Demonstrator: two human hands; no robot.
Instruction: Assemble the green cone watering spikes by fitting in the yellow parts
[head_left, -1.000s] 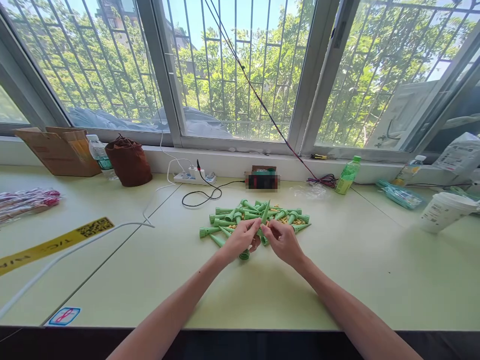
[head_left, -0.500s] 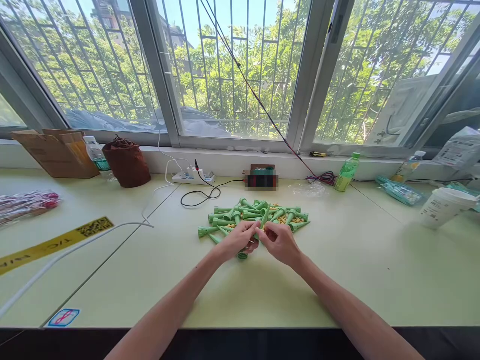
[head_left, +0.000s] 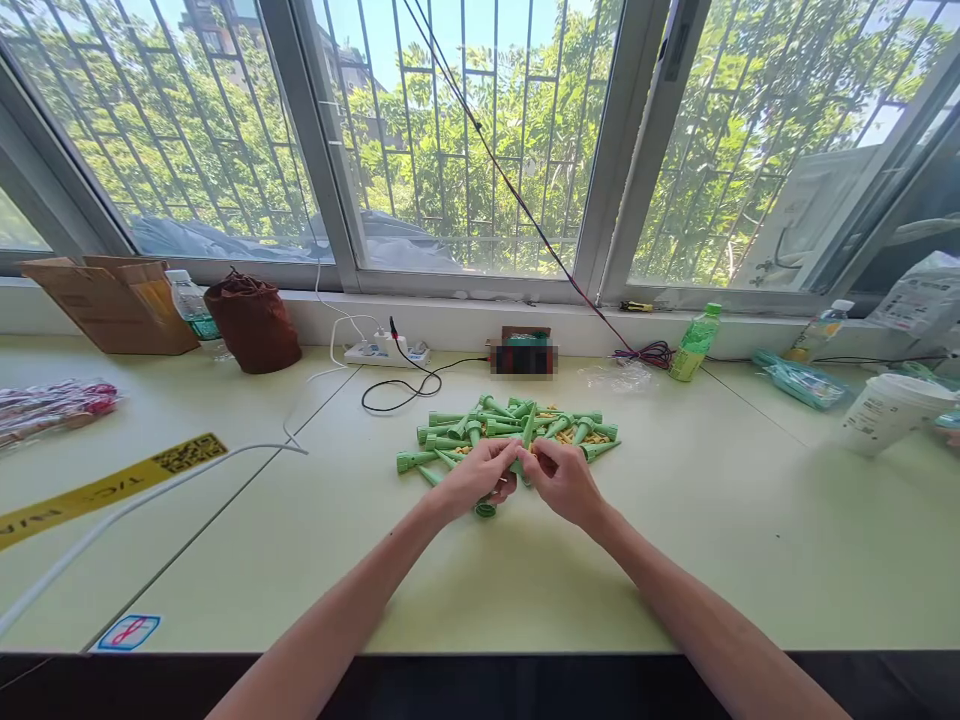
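My left hand (head_left: 480, 476) is closed around a green plastic watering spike (head_left: 529, 428), whose pointed end sticks up and away from me. Against the side of that spike, my right hand (head_left: 561, 482) pinches with thumb and fingers close to the left fingertips. A yellowish speck shows there, but what the right fingers hold is mostly hidden. Just beyond both hands lies a pile of similar green spikes (head_left: 442, 440), with small yellow pieces (head_left: 592, 438) among them. One spike's round open end (head_left: 485, 510) shows beneath my left hand.
A power strip (head_left: 367, 354), a small box with a blurred front (head_left: 523, 358) and a green bottle (head_left: 696, 343) stand along the window sill. On the left are a brown drawstring bag (head_left: 253, 322) and a cardboard box (head_left: 112, 310). A white cup (head_left: 889, 415) leans at right.
The right fingers have moved slightly in against the held spike, and the right hand's grip has tightened a little. The left hand and the pile look almost the same.
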